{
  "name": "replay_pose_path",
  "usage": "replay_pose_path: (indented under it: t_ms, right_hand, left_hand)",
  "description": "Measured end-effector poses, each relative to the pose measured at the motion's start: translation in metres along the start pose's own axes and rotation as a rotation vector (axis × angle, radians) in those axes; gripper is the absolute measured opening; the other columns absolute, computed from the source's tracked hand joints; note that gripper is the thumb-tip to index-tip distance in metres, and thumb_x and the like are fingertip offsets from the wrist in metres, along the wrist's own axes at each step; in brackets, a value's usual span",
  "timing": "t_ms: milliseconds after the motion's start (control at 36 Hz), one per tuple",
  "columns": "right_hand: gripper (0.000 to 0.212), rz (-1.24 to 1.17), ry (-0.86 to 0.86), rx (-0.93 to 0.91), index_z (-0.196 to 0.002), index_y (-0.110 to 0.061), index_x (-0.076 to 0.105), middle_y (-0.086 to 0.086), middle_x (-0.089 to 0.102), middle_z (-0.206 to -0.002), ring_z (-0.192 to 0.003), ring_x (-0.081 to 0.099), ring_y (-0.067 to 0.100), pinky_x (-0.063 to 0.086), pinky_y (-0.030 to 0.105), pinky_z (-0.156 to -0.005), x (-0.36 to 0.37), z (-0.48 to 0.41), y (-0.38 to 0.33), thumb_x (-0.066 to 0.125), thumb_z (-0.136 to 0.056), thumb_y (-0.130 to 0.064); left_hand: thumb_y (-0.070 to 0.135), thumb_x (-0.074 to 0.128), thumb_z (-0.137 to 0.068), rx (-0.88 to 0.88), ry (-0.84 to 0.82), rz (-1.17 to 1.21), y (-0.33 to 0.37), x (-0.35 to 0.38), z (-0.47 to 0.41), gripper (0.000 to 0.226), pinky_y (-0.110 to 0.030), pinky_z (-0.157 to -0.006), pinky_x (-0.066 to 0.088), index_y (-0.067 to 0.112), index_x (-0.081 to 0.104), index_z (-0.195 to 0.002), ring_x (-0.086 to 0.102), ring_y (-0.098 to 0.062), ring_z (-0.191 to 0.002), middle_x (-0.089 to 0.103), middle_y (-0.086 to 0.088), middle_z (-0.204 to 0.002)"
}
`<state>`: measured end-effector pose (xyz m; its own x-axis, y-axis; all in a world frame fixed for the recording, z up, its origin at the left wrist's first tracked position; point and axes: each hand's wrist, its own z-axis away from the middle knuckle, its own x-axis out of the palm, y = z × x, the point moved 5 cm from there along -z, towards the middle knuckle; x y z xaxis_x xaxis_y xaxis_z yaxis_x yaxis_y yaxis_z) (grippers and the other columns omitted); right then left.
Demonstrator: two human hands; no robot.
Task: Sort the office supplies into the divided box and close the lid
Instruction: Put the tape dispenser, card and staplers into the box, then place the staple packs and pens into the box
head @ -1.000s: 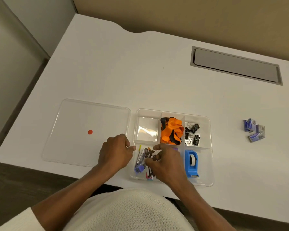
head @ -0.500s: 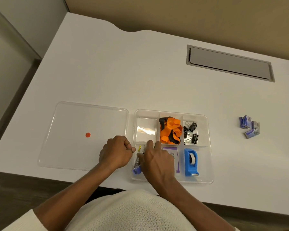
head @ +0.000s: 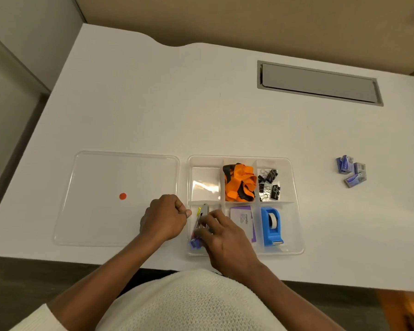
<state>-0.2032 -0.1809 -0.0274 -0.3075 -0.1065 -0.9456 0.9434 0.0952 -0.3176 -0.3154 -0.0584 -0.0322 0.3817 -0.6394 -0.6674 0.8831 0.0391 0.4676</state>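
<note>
Left hand (head: 164, 219): curled into a loose fist, resting at the box's left edge on the lid's near right corner; it holds nothing that shows.
Right hand (head: 221, 235): fingers bent down onto the pens in the near left compartment; whether they grip one, I cannot tell.
Pens (head: 200, 223): a bundle lying lengthwise in that compartment, between the two hands, partly covered by the right one.
Box (head: 296, 225): clear, six compartments, open, near the table's front edge.
Other compartments: purple cards (head: 243, 219) and blue tape dispenser (head: 271, 226) in front; orange strap (head: 240, 182) and black clips (head: 270, 183) behind; far left one bare.
Lid (head: 101, 182): flat on the table, just left of the box, with a red dot (head: 122, 196).
Staple boxes (head: 350, 169): small blue packs, well apart on the right.
</note>
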Motion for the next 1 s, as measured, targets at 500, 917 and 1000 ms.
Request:
replay_pose_path:
  t_ms: [500,917,1000]
  right_hand:
    - [0.013,-0.118,0.297,-0.081,-0.108,-0.018,0.068,0.002,0.070,-0.113,-0.112,0.063,0.017,0.050,0.035,-0.100,-0.008,0.025,0.021,0.068,-0.097,-0.025]
    - [0.015,-0.239,0.685,0.522,-0.108,-0.016,0.073,-0.001,0.066,-0.103,-0.090,0.063,0.012,0.059,0.025,-0.065,-0.102,0.106,0.196,0.070,-0.095,-0.024]
    - [0.017,-0.235,0.712,0.666,-0.110,-0.023,0.070,-0.007,0.067,-0.106,-0.089,0.065,0.009,0.059,0.029,-0.064,-0.105,0.133,0.245,0.072,-0.093,-0.027]
  left_hand:
    - [0.046,0.073,-0.091,0.042,0.062,-0.254,0.011,-0.006,0.004,0.025,-0.032,-0.069,0.057,0.027,0.060,-0.080,0.065,-0.015,-0.073,0.066,0.009,-0.079]
    - [0.056,0.057,-0.097,0.396,0.164,-0.538,0.170,0.016,0.021,0.037,-0.033,-0.070,0.050,0.022,0.062,-0.110,0.068,-0.024,-0.094,0.071,0.000,-0.107]
    - [0.053,0.057,-0.097,0.495,0.142,-0.519,0.214,0.042,0.020,0.034,-0.033,-0.071,0.044,0.020,0.062,-0.103,0.066,-0.025,-0.095,0.070,0.001,-0.103]
